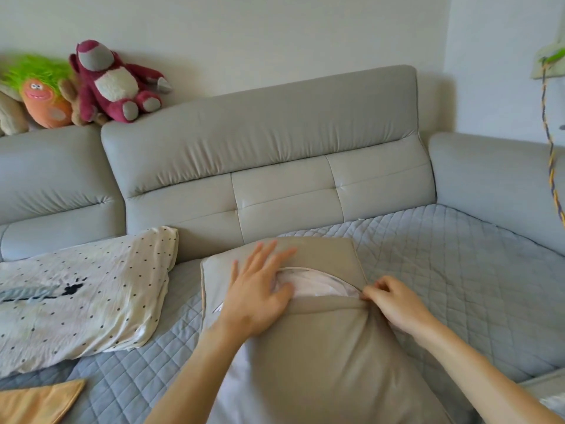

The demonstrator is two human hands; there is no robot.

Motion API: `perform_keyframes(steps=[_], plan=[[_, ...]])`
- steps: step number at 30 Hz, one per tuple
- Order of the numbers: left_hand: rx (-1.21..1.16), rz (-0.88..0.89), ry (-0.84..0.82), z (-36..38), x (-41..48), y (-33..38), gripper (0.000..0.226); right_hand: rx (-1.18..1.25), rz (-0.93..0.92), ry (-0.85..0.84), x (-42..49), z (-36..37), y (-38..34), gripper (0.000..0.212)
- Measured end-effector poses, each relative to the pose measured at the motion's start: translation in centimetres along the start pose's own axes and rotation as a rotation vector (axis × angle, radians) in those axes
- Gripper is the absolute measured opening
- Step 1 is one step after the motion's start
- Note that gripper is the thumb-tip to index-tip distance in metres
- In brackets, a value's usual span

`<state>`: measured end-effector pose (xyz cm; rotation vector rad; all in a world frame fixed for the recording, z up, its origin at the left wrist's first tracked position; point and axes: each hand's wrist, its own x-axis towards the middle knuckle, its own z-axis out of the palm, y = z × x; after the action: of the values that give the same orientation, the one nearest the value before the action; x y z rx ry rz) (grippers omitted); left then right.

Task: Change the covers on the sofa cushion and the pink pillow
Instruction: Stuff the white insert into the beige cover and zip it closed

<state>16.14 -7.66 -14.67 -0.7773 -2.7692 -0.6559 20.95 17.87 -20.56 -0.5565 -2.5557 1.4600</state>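
Sofa cushion (321, 347) lies on the quilted seat cover (458, 270), right in front of you, beige cover partly unzipped so the white insert (315, 284) shows through the curved opening. Your left hand (260, 289) lies flat across the cushion's top left part, fingers (269, 255) straight and spread, released, thumb at the edge of the opening against the white insert. Your right hand (394, 301) sits at the right end of the opening, fingertips curled and pinching the beige fabric there; can't tell whether it's the zipper pull or just cloth. Both forearms come in from the bottom edge and cross over the cushion. Left of it, touching nothing of yours, a cream polka-dot pillow (82, 292) lies on the seat. An orange fabric corner (36, 402) shows bottom left. Plush toys (113, 84) sit on the sofa backrest (260, 148), top left.
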Motion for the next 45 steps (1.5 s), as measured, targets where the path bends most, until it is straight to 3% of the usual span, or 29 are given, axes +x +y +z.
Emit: perform_keyframes(steps=[3,5,7,11,18,22,27,29,31,36,45], plan=[[0.162,0.216,-0.044,1.4,2.7,4.4,0.054,0.109,0.003,-0.051,0.6,-0.4,0.6,0.03],[0.287,0.269,-0.106,2.9,3.5,5.8,0.058,0.138,-0.002,-0.08,1.0,-0.5,1.3,0.03],[0.33,0.278,-0.141,4.4,3.2,5.8,0.057,0.198,0.017,-0.094,1.2,-0.6,1.7,0.025],[0.307,0.315,-0.044,6.0,1.5,5.0,0.044,0.303,0.055,-0.178,1.1,-1.0,1.8,0.019],[0.283,0.281,-0.042,6.4,1.2,6.1,0.035,0.13,-0.012,-0.162,1.0,-1.8,0.1,0.014],[0.334,0.292,0.105,7.4,1.1,7.4,0.017,-0.117,-0.168,-0.053,0.4,-1.9,-0.8,0.006],[0.341,0.408,0.243,8.7,0.8,7.3,0.023,0.025,-0.127,-0.022,0.3,-3.2,-0.3,0.008],[0.304,0.381,0.241,8.7,0.7,7.2,0.022,0.257,-0.015,-0.041,0.0,-3.2,-0.3,0.006],[0.253,0.275,0.178,8.2,0.6,7.5,0.02,0.342,0.025,-0.02,-0.1,-2.8,-0.5,0.005],[0.291,0.039,0.058,5.7,2.2,8.9,0.038,0.269,-0.077,0.071,-0.4,-2.0,-1.0,0.005],[0.435,0.052,-0.154,5.7,5.2,11.3,0.027,0.185,-0.25,0.108,-1.2,-1.9,-0.3,0.013]])
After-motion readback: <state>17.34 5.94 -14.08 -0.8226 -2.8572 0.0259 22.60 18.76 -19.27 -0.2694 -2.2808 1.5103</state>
